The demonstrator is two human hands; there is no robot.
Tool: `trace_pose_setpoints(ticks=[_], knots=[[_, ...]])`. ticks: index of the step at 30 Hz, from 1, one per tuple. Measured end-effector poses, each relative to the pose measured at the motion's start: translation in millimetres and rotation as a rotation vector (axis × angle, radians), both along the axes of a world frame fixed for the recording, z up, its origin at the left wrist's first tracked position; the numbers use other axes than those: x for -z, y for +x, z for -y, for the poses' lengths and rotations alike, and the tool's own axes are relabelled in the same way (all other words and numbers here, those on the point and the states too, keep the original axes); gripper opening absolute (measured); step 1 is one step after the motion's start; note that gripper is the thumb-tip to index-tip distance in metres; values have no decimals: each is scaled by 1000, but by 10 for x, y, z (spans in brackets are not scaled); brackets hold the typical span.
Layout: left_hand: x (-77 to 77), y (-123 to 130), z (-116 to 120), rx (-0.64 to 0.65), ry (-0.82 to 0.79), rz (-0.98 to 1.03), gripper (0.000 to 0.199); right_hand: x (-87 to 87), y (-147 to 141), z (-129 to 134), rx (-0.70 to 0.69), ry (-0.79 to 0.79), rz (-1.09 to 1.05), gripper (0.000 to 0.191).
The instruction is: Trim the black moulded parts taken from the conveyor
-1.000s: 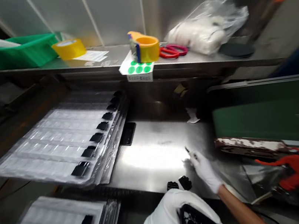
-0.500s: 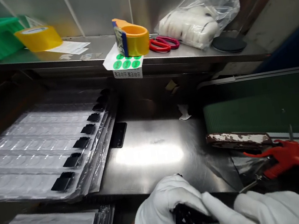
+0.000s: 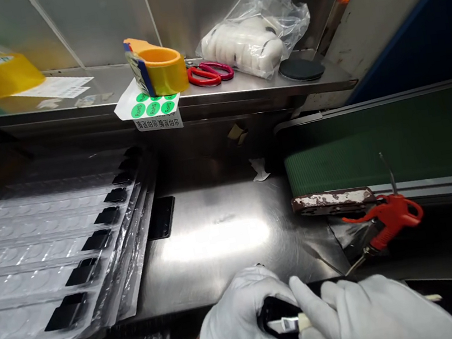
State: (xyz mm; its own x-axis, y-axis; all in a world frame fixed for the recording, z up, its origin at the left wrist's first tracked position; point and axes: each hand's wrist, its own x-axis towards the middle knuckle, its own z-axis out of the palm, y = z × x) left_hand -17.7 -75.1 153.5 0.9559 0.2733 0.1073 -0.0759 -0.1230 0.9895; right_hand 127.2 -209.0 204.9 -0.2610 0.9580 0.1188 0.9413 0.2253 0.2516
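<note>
Drawn in from over the worktop since a second ago, the white-gloved right hand (image 3: 370, 312) now meets the white-gloved left hand (image 3: 236, 326) at the near edge. Largest is the green ribbed conveyor belt (image 3: 396, 144) on the right; the shiny steel worktop (image 3: 216, 216) lies between it and the stacked clear plastic trays (image 3: 13, 252), likely set beside it for easy reach. Further right, the red trigger-handled air gun (image 3: 392, 218) hangs by the worktop's corner.

Fingers of the left are wrapped around the hollow black plastic part (image 3: 274, 305), seemingly to steady it with its opening exposed. The right grips the slim pale-handled tool with a metal tip (image 3: 289, 324), angled into that opening; whether the tip touches inside, I cannot tell.

Beyond the hands, the worktop's middle gives open room; the trays' edge bounds it leftward, the belt's chipped end and air gun rightward.
</note>
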Motion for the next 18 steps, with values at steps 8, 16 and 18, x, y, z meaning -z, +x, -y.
trace_pose_setpoints(ticks=[8,16,18], knots=[[167,-57,157,-196,-271,-228,43,247,-73,-59,153,-151,-138,46],[157,-397,45,-193,-588,-489,37,-1,55,-125,88,-245,-472,29],[92,-450,31,-169,-601,-539,31,7,-10,-194,31,-160,-370,40]])
